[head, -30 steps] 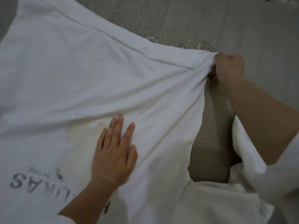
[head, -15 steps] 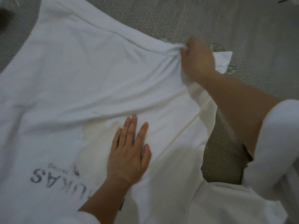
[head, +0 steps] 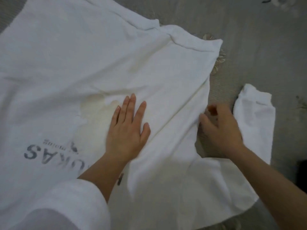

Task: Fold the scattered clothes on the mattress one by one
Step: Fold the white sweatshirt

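At lower centre my left hand [head: 126, 130] presses flat, fingers straight and nearly together, on the white printed T-shirt [head: 83, 55], my blurred right hand [head: 219, 130] curls at its right edge, grip unclear, and the shirt lies mostly spread across the grey mattress [head: 249, 30], so I judge folding barely begun.

The shirt [head: 99, 55] is white, with dark grey lettering [head: 41, 155] near left and a pale yellowish stain [head: 96, 113] (blotchy, uneven) at its middle. The mattress [head: 249, 30] is grey, finely ribbed, with pale leaf-like motifs [head: 219, 62].
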